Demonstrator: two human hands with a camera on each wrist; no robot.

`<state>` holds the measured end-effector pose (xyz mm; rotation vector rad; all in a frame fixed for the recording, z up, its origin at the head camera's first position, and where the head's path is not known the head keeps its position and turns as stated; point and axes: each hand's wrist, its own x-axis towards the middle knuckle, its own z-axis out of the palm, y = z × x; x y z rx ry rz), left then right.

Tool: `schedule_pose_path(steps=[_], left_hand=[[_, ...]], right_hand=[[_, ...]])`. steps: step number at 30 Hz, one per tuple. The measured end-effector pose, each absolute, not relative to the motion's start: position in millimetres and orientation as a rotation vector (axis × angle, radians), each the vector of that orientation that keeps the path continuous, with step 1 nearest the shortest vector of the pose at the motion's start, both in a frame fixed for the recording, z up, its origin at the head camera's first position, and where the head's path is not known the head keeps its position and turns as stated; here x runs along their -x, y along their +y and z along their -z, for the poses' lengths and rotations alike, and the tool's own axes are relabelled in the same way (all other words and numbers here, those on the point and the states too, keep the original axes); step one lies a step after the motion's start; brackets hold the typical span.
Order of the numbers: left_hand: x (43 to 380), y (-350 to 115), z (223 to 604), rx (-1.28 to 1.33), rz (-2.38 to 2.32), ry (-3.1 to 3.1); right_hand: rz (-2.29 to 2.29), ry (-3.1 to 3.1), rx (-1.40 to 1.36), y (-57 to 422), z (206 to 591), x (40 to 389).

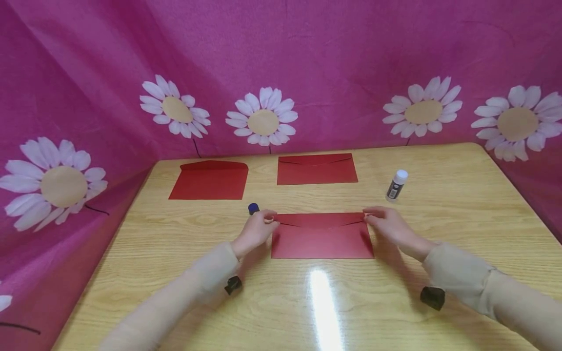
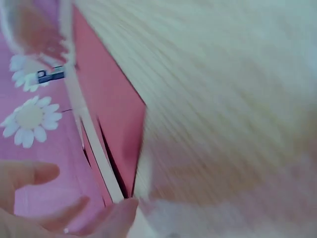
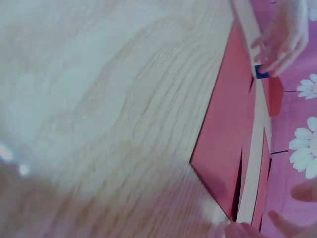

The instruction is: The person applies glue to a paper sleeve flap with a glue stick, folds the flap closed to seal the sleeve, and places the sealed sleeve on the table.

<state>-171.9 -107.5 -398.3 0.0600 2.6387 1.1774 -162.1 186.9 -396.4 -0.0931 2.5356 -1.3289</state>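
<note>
Now L hand & R hand are touching near env. at its top corners, fingers spread apart, its flap lying down on the desk, rear-right env. is also looking closed, so prob. only rear-left env. is awaiting folding, tho seals aren't showing

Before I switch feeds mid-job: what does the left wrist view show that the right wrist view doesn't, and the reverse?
Only the left wrist view: the glue stick with its dark label, near the blurred right hand.

Only the right wrist view: the small blue object by the left hand. It also shows a rounded red flap; I can't make that out in the left view.

Both: the near red envelope, part of the envelope behind it, the table, the flowered cloth and both hands.
</note>
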Motion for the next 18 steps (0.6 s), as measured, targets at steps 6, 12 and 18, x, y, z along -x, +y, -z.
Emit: schedule_pose_path(steps=[6,12,18], left_hand=[[165,-108,399,0.189,-1.312,2.443],[162,-106,402,0.298,-1.473,2.273],[167,-106,404,0.432,-1.593,2.089]], right_hand=[[1.469,2.283,-0.162,193,392,158],[1.600,2.131,-0.195,203,409,164],[1.719,2.027,-0.276,223,462,190]])
